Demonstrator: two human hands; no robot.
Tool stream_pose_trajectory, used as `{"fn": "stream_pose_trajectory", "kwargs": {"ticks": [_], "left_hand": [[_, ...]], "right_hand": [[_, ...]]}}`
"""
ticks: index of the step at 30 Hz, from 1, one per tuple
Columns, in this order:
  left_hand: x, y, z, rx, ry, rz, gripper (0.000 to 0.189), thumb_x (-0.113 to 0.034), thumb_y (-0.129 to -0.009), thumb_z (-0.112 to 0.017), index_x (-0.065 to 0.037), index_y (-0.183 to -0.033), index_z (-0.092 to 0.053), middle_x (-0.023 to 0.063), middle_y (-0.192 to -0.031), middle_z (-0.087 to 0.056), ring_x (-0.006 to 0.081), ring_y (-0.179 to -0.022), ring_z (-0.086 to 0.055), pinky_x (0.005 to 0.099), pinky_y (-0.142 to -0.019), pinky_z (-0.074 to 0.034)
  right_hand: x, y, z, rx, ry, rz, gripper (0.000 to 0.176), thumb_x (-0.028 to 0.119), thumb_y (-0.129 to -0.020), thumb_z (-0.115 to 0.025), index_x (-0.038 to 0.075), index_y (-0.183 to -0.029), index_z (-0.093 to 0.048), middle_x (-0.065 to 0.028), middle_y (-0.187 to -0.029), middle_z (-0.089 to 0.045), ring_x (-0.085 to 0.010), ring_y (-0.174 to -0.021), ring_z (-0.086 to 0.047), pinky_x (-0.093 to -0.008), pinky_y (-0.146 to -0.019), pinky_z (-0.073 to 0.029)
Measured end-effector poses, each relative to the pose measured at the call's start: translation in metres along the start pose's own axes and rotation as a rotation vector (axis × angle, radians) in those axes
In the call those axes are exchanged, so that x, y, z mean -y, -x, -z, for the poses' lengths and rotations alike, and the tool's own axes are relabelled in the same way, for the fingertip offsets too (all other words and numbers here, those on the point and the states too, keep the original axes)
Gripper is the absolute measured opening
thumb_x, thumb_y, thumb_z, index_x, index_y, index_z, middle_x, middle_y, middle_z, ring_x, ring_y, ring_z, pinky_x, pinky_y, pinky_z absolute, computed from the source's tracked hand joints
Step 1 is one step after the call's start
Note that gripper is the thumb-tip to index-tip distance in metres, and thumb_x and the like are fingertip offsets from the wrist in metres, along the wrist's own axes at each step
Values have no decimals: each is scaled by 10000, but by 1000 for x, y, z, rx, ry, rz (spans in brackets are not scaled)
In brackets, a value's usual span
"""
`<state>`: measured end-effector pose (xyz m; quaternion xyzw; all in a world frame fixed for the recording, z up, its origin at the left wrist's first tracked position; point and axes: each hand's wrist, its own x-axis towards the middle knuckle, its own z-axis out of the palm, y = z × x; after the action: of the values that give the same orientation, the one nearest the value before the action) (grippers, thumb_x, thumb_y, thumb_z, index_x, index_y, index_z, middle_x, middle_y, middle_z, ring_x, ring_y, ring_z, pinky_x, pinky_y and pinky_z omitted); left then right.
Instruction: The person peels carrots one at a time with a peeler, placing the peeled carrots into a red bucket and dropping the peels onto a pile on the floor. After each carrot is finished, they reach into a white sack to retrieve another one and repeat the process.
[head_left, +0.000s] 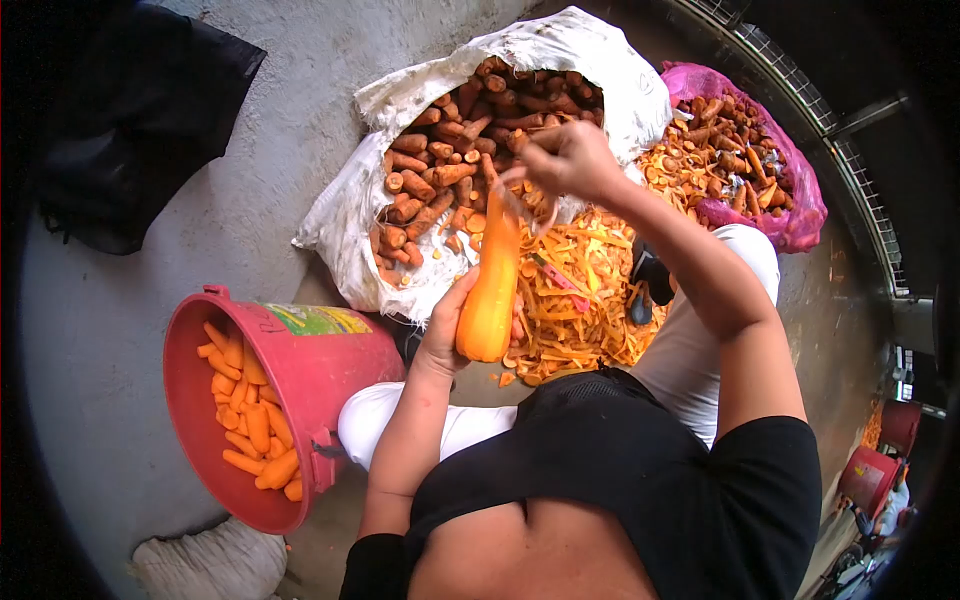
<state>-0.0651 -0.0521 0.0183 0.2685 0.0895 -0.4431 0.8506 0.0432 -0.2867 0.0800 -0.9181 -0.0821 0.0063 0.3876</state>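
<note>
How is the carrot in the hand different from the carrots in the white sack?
The held carrot is bright orange and smooth; the sack carrots are brownish and dirty. The held carrot stands upright in the left hand, while the sack carrots lie piled in the white sack. Both are carrots.

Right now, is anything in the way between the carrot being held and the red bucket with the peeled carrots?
Nothing visible does. The left hand holds the carrot in the air beside the red bucket. The gap between them is open, with only the person's white-trousered knee lower down.
</note>
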Motion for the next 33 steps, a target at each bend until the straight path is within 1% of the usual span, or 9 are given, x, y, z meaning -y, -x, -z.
{"fn": "stream_pose_trajectory", "kwargs": {"ticks": [3, 9, 11, 19, 24, 27, 28, 31, 33], "left_hand": [[0, -3, 7, 84, -57, -4, 481, -437, -975, -354, -32, -1200, -478, 169, -876, -588, 260, -652, -625, 339, -590, -532], [8, 6, 2, 84, -228, -9, 489, -444, -971, -369, -27, -1203, -476, 176, -888, -591, 278, -678, -630, 361, -597, -536], [7, 7, 3, 64, -173, -6, 490, -441, -972, -379, -24, -1212, -472, 180, -917, -596, 286, -708, -638, 370, -608, -544], [0, 1, -6, -103, -92, -81, 435, -403, -971, -443, -50, -1222, -485, 129, -975, -624, 235, -795, -659, 354, -708, -557], [10, -6, 22, -197, -6, -220, 401, -390, -941, -518, -83, -1200, -521, 103, -1010, -621, 187, -859, -652, 348, -722, -559], [5, -2, 14, -124, 94, -210, 408, -395, -942, -514, -117, -1240, -488, 86, -1039, -615, 185, -888, -643, 388, -757, -550], [0, 4, -4, -105, 99, -213, 408, -397, -946, -503, -122, -1246, -483, 84, -1040, -616, 192, -887, -645, 393, -760, -550], [-1, 0, -11, -111, 66, -196, 406, -405, -962, -461, -116, -1246, -483, 77, -1032, -622, 220, -829, -661, 363, -701, -565], [4, -7, -1, -126, 62, -216, 403, -400, -966, -453, -108, -1241, -489, 76, -1030, -625, 218, -794, -666, 338, -666, -568]], "right_hand": [[4, 14, -12, -137, 341, 404, 288, 352, -837, -565, 161, -715, -744, -50, -559, -642, -148, -489, -613, -311, -554, -524], [-81, -45, 49, -152, 595, -243, 336, 379, -867, -493, 171, -739, -725, 10, -579, -653, -169, -531, -640, -343, -563, -529], [-97, -40, 49, -279, 675, -164, 336, 371, -849, -508, 152, -703, -716, -30, -585, -651, -211, -540, -647, -367, -570, -534], [3, 20, 13, -82, 421, 128, 331, 321, -860, -569, 108, -640, -695, -46, -501, -602, -193, -453, -590, -335, -500, -478], [26, 55, 10, 7, 35, 16, 432, 292, -909, -572, -2, -593, -607, -29, -435, -509, -78, -413, -483, -269, -418, -371], [12, 60, -3, 7, -80, -12, 438, 280, -919, -570, -1, -585, -603, -17, -433, -522, -67, -395, -467, -252, -406, -362], [10, 55, -3, 54, -12, -71, 325, 302, -841, -559, 64, -670, -700, -55, -495, -594, -155, -446, -585, -312, -500, -478], [13, 44, -13, 40, -29, 13, 414, 236, -918, -563, -8, -586, -600, -14, -429, -524, -50, -392, -481, -247, -404, -379], [18, 39, -17, 43, 35, 107, 348, 227, -875, -586, 6, -607, -615, -60, -479, -546, -127, -426, -515, -294, -452, -417]]}}
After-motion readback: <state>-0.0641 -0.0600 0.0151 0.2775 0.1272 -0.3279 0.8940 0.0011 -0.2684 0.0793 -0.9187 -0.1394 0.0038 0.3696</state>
